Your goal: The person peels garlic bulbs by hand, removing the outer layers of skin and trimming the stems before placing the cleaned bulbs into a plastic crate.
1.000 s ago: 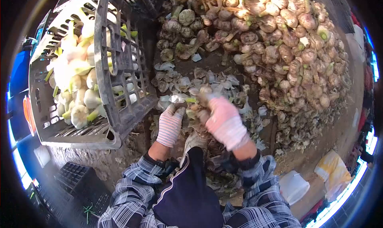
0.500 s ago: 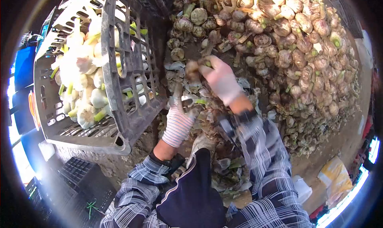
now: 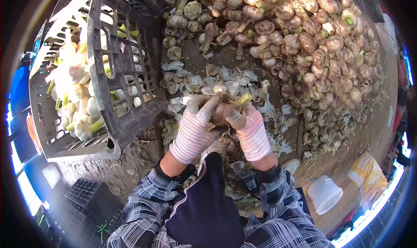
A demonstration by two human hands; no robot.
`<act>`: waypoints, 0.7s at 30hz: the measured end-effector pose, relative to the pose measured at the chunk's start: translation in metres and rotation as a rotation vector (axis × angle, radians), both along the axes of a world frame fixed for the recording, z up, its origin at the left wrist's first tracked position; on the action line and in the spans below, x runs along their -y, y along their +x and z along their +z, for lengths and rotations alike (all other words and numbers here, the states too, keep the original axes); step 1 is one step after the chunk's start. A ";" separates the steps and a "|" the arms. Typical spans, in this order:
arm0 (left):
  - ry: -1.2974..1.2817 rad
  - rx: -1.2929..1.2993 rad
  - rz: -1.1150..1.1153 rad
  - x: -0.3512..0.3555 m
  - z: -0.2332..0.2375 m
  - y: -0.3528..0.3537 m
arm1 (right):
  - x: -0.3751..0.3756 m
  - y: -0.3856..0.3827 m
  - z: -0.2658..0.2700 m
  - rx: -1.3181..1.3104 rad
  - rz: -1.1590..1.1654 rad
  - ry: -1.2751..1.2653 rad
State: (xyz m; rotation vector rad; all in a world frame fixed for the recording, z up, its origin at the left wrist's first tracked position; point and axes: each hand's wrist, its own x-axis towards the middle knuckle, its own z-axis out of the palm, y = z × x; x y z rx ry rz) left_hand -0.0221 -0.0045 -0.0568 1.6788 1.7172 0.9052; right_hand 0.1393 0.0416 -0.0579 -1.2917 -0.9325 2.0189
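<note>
A garlic bulb [image 3: 221,114] with dirty brownish skin is held between my two gloved hands, its short green stem [image 3: 244,99] pointing up and right. My left hand [image 3: 195,128], in a striped glove, is closed round the bulb's left side. From the other side, the thumb and fingers of my right hand [image 3: 252,133] grip the same bulb near its stem. My fingers partly cover it. Loose papery peelings [image 3: 234,79] lie just beyond my hands, and a small pale bulb [image 3: 220,89] shows above my left fingertips.
On the right rises a big heap of unpeeled garlic [image 3: 321,44]. To the left, a tilted dark plastic crate [image 3: 115,122] holds clean white garlic bulbs [image 3: 80,91]. A white container [image 3: 325,194] and a yellow-white bag [image 3: 368,172] lie at lower right. More black crates [image 3: 87,193] stand lower left.
My right hand has come down from the heap's near edge with a garlic bulb. My left hand has closed on the bulb too. The view has shifted slightly.
</note>
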 end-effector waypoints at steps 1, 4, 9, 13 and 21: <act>0.012 -0.030 -0.022 0.000 -0.001 0.001 | 0.001 -0.002 -0.003 -0.011 -0.027 -0.007; 0.012 -0.092 -0.087 0.000 0.000 -0.001 | 0.000 0.001 0.010 0.045 -0.002 -0.043; 0.057 -0.104 -0.042 0.006 0.000 0.006 | 0.002 0.019 0.001 -0.076 0.093 -0.143; -0.015 0.004 0.020 0.008 0.004 0.000 | -0.005 0.023 0.017 -0.111 0.171 -0.169; 0.003 -0.154 -0.003 0.011 0.003 0.009 | 0.000 0.016 0.018 0.212 0.212 0.005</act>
